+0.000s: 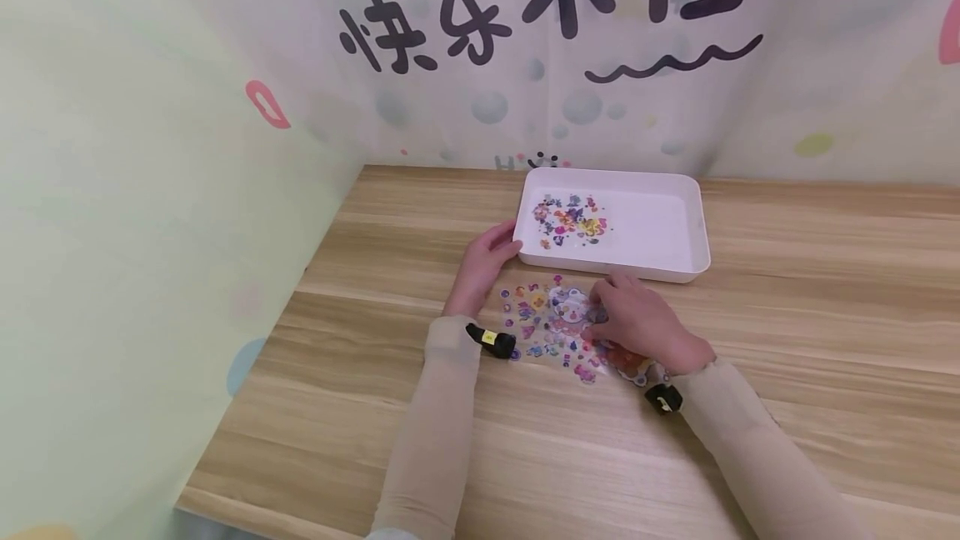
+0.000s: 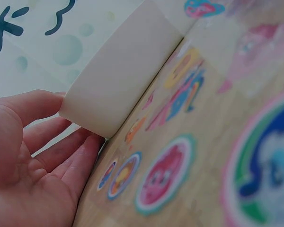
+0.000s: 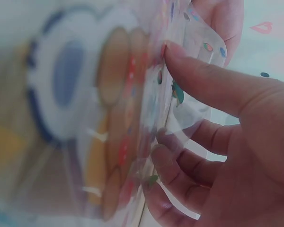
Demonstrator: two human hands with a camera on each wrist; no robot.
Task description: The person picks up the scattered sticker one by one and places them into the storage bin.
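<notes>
A shallow white tray (image 1: pixel 656 227) stands on the table, with a patch of colourful stickers (image 1: pixel 568 222) in its left half. My left hand (image 1: pixel 482 267) holds the tray's near left corner; in the left wrist view its fingers lie against the tray wall (image 2: pixel 118 71). In front of the tray lie clear sticker sheets (image 1: pixel 525 325) printed with small cartoon figures. My right hand (image 1: pixel 645 319) pinches a clear sticker sheet at their right side, thumb against fingers in the right wrist view. Beneath that hand shows a larger brown, white and blue print (image 1: pixel 628 363), blurred up close.
The wood-grain table (image 1: pixel 825 290) reaches back to a printed cloth (image 1: pixel 487 107) hanging behind the tray. A pale cloth (image 1: pixel 135 190) hangs along the table's left edge. Each wrist wears a black strapped device (image 1: pixel 492 342).
</notes>
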